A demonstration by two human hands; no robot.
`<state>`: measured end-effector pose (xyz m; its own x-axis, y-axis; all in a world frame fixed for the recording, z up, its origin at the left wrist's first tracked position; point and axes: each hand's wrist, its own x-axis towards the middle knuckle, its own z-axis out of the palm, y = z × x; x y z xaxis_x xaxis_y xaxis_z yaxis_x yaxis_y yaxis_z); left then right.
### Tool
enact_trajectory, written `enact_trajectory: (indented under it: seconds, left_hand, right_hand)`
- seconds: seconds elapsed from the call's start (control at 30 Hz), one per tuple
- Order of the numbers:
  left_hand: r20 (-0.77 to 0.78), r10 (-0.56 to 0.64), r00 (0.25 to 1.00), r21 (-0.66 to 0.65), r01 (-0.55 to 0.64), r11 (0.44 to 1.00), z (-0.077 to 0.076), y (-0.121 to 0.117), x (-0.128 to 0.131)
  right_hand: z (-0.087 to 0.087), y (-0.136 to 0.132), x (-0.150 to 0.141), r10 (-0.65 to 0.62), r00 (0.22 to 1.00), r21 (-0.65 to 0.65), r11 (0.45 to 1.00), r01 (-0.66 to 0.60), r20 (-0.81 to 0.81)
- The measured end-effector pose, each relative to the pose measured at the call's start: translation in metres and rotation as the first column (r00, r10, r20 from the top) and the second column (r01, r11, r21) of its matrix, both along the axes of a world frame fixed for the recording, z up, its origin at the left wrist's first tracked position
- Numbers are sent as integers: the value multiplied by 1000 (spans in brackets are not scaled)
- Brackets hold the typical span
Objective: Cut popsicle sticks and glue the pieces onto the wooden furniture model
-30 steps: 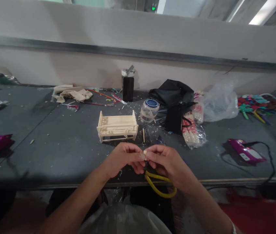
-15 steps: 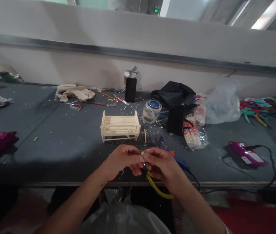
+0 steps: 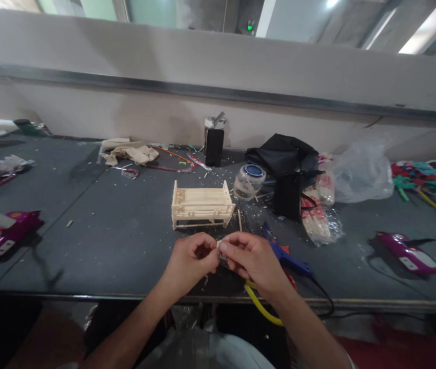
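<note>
Just in front of the miniature wooden bed, my left hand [image 3: 187,264] and my right hand [image 3: 254,261] meet fingertip to fingertip. Between their thumbs and forefingers is a small pale wooden piece [image 3: 219,244], mostly covered by the fingers. Both hands are closed in a pinch. A curved yellow handle [image 3: 262,307] sticks out below my right palm; the rest of that tool is hidden, and I cannot tell whether the palm grips it. The miniature bed [image 3: 203,205], built of thin sticks, stands upright on the dark table [image 3: 118,246].
Right of my hands lies a blue glue gun [image 3: 291,259] with its cord. A loose stick [image 3: 240,220] is beside the bed. Behind are a clear jar [image 3: 249,182], a black box [image 3: 214,146], bagged sticks [image 3: 316,220] and a black bag [image 3: 283,151]. Purple power strips [image 3: 410,253] sit at both sides.
The camera view has shifted, so the table's things appear lower and further right. My hands have moved left relative to the bed, uncovering more of the glue gun. The pinch continues.
</note>
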<state>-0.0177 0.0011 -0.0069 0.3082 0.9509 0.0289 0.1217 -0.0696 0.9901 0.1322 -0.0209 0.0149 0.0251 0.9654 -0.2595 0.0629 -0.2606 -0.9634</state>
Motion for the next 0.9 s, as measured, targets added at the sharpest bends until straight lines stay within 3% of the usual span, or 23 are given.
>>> enact_trajectory:
  seconds: [0.07, 0.17, 0.23, 0.3, 0.43, 0.6, 0.9]
  left_hand:
    - [30, 52, 998, 47, -53, 997, -2, 2, -9]
    - [58, 255, 965, 136, -261, 956, -5, 6, -27]
    - [97, 385, 918, 144, -396, 907, -6, 11, -40]
    - [174, 441, 880, 109, -463, 880, -7, 18, -51]
    - [294, 420, 859, 67, -457, 887, -8, 33, -64]
    - [309, 376, 873, 31, -405, 914, -12, 37, -66]
    - [348, 272, 897, -1, -289, 957, -16, 32, -70]
  right_hand:
    - [0, 5, -7, -25, 999, 59, 998, 23, 37]
    - [1, 15, -22, -120, 989, 189, 977, 102, 86]
    - [3, 23, -35, -189, 975, 305, 941, 147, 113]
    - [3, 30, -47, -266, 954, 415, 890, 188, 140]
    - [-1, 40, -63, -341, 924, 475, 851, 224, 175]
    - [-4, 42, -66, -434, 856, 533, 813, 237, 281]
    - [-10, 43, -77, -407, 859, 524, 827, 203, 310]
